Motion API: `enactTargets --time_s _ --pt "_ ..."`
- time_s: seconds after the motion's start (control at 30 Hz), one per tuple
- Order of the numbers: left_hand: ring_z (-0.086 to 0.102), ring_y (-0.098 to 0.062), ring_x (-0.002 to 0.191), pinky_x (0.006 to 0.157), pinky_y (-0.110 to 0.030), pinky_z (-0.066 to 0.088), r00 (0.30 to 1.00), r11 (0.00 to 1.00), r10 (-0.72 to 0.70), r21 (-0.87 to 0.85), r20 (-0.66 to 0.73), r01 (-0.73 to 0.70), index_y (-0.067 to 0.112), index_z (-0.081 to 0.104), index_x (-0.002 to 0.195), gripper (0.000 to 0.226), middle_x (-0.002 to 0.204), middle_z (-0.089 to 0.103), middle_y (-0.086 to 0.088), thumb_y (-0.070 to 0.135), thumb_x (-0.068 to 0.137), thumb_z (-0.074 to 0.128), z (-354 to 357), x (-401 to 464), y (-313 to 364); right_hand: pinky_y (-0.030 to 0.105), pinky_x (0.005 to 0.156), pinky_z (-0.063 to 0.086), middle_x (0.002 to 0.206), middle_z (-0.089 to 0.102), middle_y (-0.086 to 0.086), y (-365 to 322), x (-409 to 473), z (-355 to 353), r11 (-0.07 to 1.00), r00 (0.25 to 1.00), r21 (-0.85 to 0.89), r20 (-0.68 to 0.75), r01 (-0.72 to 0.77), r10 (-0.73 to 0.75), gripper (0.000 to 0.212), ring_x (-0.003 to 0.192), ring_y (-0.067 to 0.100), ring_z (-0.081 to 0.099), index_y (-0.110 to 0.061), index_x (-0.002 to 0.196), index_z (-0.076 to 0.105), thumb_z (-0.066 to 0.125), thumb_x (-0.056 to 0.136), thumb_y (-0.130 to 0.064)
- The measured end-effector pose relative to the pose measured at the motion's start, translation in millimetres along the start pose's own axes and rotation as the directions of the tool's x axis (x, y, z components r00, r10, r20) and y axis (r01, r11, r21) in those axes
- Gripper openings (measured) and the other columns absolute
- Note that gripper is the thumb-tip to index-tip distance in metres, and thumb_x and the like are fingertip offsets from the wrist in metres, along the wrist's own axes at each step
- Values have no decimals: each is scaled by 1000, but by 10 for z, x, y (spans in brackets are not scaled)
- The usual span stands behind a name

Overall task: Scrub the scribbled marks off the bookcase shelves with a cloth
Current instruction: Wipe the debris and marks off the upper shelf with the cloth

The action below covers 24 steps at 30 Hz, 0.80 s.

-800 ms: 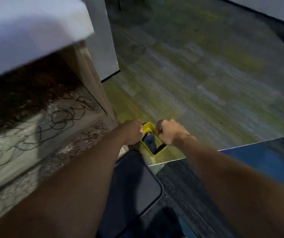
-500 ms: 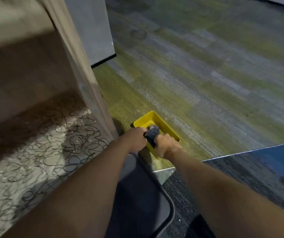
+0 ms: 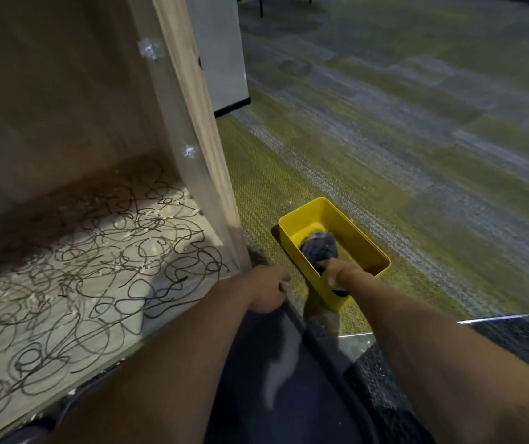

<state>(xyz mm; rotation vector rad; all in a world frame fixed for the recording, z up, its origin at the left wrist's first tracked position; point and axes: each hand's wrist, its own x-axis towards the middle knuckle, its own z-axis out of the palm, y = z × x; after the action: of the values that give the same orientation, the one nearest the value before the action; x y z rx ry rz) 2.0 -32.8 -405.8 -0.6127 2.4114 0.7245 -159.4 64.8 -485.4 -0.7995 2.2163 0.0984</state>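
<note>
right hand (image 3: 336, 272) reaches down into yellow tub (image 3: 365, 241), fingers closed on dark cloth (image 3: 319, 246), which bulges up past the fingertips and sits inside the tub. left hand (image 3: 268, 291) hangs loosely curled, grasping nothing, just left of the tub and just right of the bookcase's front corner.

shelf (image 3: 167, 302) lies left of both hands, its pale board covered in looping black scribbles (image 3: 96, 267), none visibly cleared. bookcase side panel (image 3: 199, 149) rises just beyond the left hand. carpet (image 3: 416, 155) spreads ahead and right of the right hand; a dark chair seat (image 3: 288, 379) lies under the forearms.

risks, as judged:
- cloth may be wet; lifted unwrung it could drip on the carpet crossing to the shelf. wetness not discernible.
- tub is light and unsteadied; a snagged lift could tip or drag it.
- swinging left, knuckles could clip the panel edge.
- dense marks may smear rather than lift.
</note>
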Motion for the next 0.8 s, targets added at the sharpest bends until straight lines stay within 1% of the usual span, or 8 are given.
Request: enactTargets --time_s 0.13,0.23,0.33,0.43,0.53,0.6,0.7,0.8 --pt "48 -29 125 104 -41 42 999 1000 -22 8 -30 22 20 41 143 49 143 45 -10 28 95 52 -101 -30 -75 44 109 33 153 27 17 -31 -70 -40 999 1000 33 3 -15 15 49 138 36 30 -9 146 34 36 98 -16" --pt "49 -27 124 102 -34 42 997 1000 -11 -27 -70 9 15 44 140 45 139 50 -10 22 96 51 -163 -46 -40 39 105 32 148 32 17 -57 -176 -66 988 995 155 -91 -18 33 42 134 33 34 -5 136 46 35 97 -17" --pt "52 -27 121 103 -37 43 993 998 -2 -63 -116 -6 17 47 138 43 135 53 -12 22 96 52 -277 -103 56 38 97 39 139 42 16 -116 -375 -157 914 952 405 -286 13 113 35 122 35 46 -6 123 57 44 94 -20" --pt "53 -28 120 101 -36 43 988 996 24 -76 -155 -36 21 45 139 44 135 52 -13 25 96 52 -473 -198 222 35 95 47 123 62 10 -155 -613 -367 785 846 595 -497 171 192 29 112 31 57 -18 110 70 52 87 -17" --pt "46 -27 128 105 -33 38 970 988 48 -129 -239 -81 27 32 147 53 144 42 -7 31 97 50 -762 -316 442 39 97 48 108 70 2 -251 -879 -658 570 787 717 -588 400 187 23 107 23 60 -27 86 72 55 88 -12" --pt "40 -25 133 109 -35 34 939 975 65 -180 -337 -132 25 20 151 63 149 37 -6 36 97 50 -969 -401 581 42 82 53 93 67 2 -334 -1101 -873 408 729 727 -658 552 187 27 94 25 63 -31 80 62 54 89 -6" --pt "36 -23 137 111 -41 33 875 916 73 -315 -479 -249 28 7 153 76 153 34 -3 48 94 50 -1287 -575 804 23 53 46 74 51 4 -505 -1549 -1211 14 710 733 -664 681 236 31 63 15 53 -20 101 45 45 88 8" --pt "39 -22 135 108 -37 36 789 837 24 -420 -613 -352 25 12 152 81 150 37 -3 55 89 53 -1584 -799 1031 25 59 46 71 52 7 -674 -1901 -1499 -243 749 709 -637 662 182 45 65 17 52 -10 117 52 40 81 14"
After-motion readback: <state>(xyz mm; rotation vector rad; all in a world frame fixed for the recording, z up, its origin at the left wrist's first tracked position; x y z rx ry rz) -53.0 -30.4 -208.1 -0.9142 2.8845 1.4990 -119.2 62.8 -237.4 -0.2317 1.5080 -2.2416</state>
